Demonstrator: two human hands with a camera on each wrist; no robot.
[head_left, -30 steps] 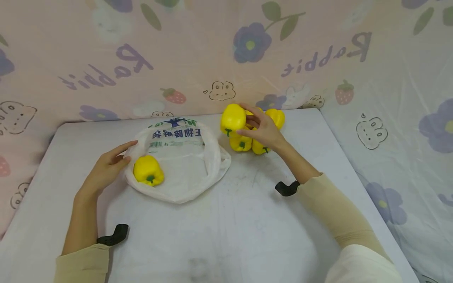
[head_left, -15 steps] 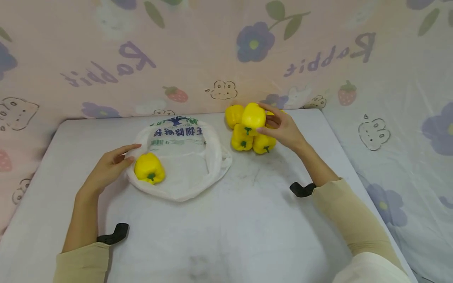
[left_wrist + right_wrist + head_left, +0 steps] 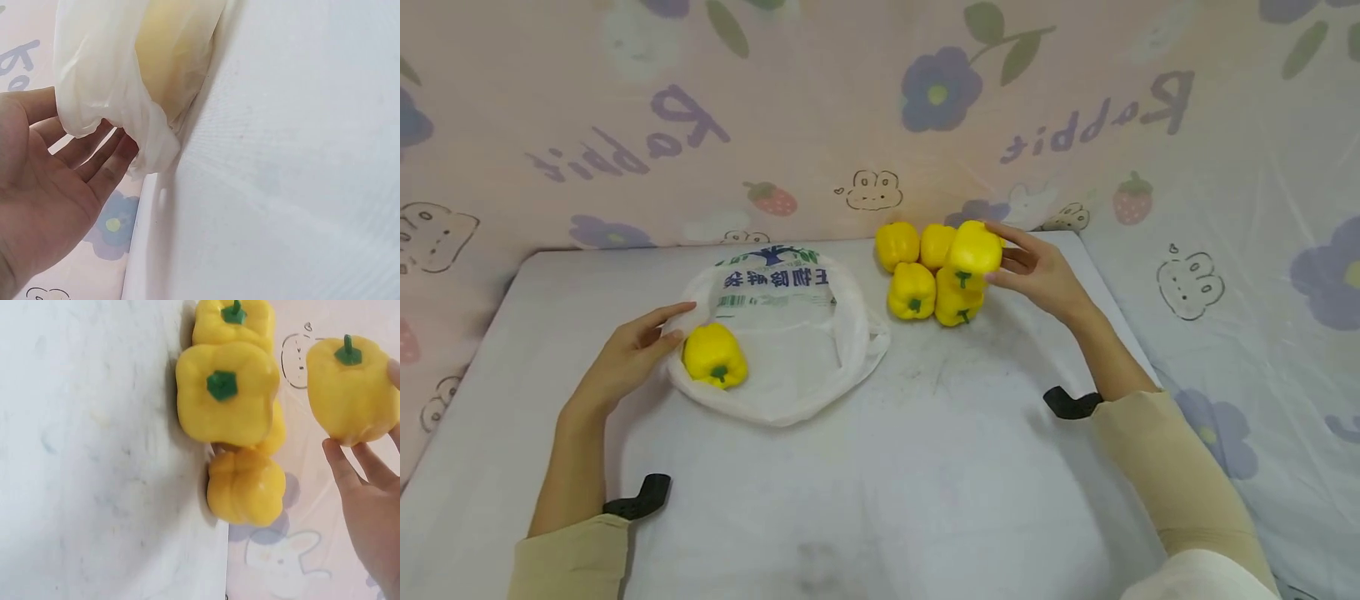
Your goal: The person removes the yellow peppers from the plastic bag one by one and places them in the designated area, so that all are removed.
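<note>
My right hand [image 3: 1045,271] holds a yellow bell pepper [image 3: 976,246] by its side, raised above several other yellow bell peppers [image 3: 912,292] grouped at the back of the table. In the right wrist view, this held pepper [image 3: 351,394] has its green stem up and fingertips beneath it. A white translucent plastic bag [image 3: 778,412] lies at left with its mouth spread wide. Inside its left edge sits one yellow bell pepper [image 3: 715,354]. My left hand [image 3: 628,354] grips the bag's left rim. In the left wrist view, the bunched film [image 3: 103,75] hides some fingertips.
The table [image 3: 865,500] has a white cover. Behind it hangs a pink printed cloth [image 3: 820,100], close to the grouped peppers, and a pale cloth [image 3: 1247,208] borders the right side. A black piece [image 3: 1071,404] sticks out at each wrist.
My right hand has moved to the right with the held pepper, over the group, baring the back left peppers. The left hand and the bag have stayed nearly still.
</note>
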